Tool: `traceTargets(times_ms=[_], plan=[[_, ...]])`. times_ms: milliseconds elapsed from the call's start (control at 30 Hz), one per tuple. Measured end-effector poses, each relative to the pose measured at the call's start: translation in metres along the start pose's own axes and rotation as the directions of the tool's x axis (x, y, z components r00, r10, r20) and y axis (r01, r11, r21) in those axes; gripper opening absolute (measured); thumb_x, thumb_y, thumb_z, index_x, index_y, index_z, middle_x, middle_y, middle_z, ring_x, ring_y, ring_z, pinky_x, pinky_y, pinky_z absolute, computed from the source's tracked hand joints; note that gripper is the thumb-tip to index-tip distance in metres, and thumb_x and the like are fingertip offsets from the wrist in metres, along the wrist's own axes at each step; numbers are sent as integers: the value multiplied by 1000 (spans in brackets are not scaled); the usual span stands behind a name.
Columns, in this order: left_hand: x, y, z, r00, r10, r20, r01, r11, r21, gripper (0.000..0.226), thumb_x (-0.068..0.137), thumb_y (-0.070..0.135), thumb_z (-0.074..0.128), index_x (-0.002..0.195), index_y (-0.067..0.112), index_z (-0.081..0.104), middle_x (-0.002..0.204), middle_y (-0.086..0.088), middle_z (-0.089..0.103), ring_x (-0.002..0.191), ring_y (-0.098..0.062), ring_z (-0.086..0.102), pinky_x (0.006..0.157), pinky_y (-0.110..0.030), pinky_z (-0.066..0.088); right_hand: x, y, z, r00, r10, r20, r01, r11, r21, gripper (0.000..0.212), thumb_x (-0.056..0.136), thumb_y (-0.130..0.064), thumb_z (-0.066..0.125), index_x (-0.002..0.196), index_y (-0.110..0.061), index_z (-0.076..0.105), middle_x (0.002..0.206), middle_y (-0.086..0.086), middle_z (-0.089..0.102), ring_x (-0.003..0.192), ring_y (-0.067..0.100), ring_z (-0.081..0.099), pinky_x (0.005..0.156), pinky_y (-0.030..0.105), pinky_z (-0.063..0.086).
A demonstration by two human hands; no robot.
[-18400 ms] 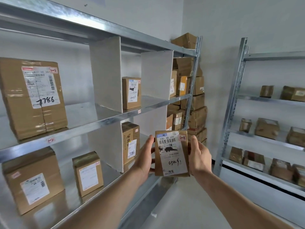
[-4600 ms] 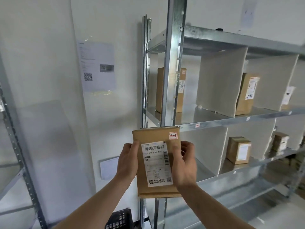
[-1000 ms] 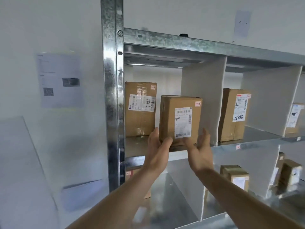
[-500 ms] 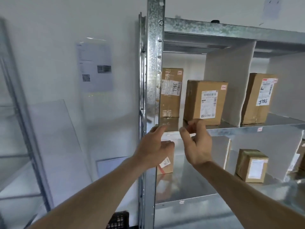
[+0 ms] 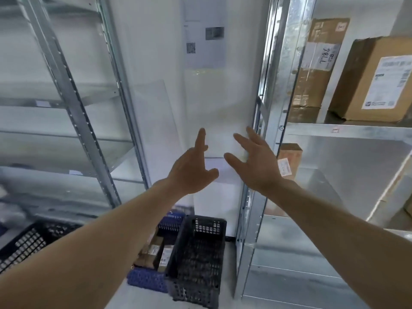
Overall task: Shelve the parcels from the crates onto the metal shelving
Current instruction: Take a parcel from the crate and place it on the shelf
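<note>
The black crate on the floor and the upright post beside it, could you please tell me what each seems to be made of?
Black crate: looks like moulded plastic with a matte finish; its walls are a regular perforated grid. Upright post: appears to be galvanised steel, with a mottled, spangled grey sheen, punched holes and a bolt head.

- Left hand and right hand raised, fingers spread, holding nothing.
- Black crate on floor below, beside blue crate with what look like parcels.
- Two boxes on metal shelf at right.
</note>
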State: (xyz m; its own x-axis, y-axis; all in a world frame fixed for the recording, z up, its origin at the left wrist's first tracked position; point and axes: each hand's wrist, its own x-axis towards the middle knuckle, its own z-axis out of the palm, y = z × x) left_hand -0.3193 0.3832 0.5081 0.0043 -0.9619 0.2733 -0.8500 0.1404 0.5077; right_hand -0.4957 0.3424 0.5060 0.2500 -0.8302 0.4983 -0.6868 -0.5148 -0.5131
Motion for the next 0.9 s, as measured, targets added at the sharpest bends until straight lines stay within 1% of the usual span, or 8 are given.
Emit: traceTargets(times_ms=[100,200,333,500,600,667,767,900], plan=[[-8,-31,-9,999,-43,-31,46,994,98,95,88,29,68,160,21,7,165,0,21,151,-23,20,120,-42,27,5,-14,31,994,-14,108,17,999,-27,75,97,-56,53,159,-25,25,168,6,15,156,21,11,122,46,22],[-9,-63,-20,996,-85,-40,90,986,139,81,87,30,68,157,20,28,168,3,7,154,-19,10,121,-40,26,17,-27,59,982,-14,188,40,990,-133,66,95,-53,56,153,-24,42,168,8,15,156,21,11,123,48,22],[-1,-109,-29,989,-147,-7,148,989,21,100,89,25,66,160,24,-5,162,2,30,144,-23,38,114,-37,32,33,-49,97,966,3,259,0,1000,-11,69,99,-59,41,159,-26,26,163,0,32,147,20,36,119,41,29],[22,-185,-41,982,-183,41,179,979,93,77,88,27,66,156,19,29,168,1,9,152,-18,17,121,-37,23,73,-65,166,951,71,299,-50,996,-79,61,99,-58,44,148,-22,49,163,7,33,151,20,27,121,43,25],[37,-233,-49,960,-263,97,263,965,5,90,87,23,67,159,20,14,164,-2,24,148,-24,31,117,-39,30,92,-84,201,931,120,344,-118,993,-27,72,99,-53,51,159,-23,26,164,3,29,149,24,32,120,44,29],[49,-260,-53,946,-296,135,302,953,-27,85,87,21,67,158,19,21,160,-3,34,143,-25,38,115,-38,32,101,-92,221,917,165,363,-172,985,-13,77,97,-46,58,160,-22,21,164,1,30,147,24,35,119,42,31],[67,-291,-57,945,-292,143,294,956,13,67,86,22,68,148,16,45,165,-2,22,147,-22,31,119,-38,29,119,-98,248,896,237,376,-210,971,-112,59,96,-45,59,147,-19,48,160,3,35,144,25,37,117,40,30],[88,-316,-56,949,-253,187,271,959,-79,92,89,28,68,160,23,9,161,-3,32,143,-27,38,117,-42,33,141,-103,276,866,266,423,-234,964,-127,45,99,-51,49,115,-16,75,165,6,26,147,22,34,114,40,31]])
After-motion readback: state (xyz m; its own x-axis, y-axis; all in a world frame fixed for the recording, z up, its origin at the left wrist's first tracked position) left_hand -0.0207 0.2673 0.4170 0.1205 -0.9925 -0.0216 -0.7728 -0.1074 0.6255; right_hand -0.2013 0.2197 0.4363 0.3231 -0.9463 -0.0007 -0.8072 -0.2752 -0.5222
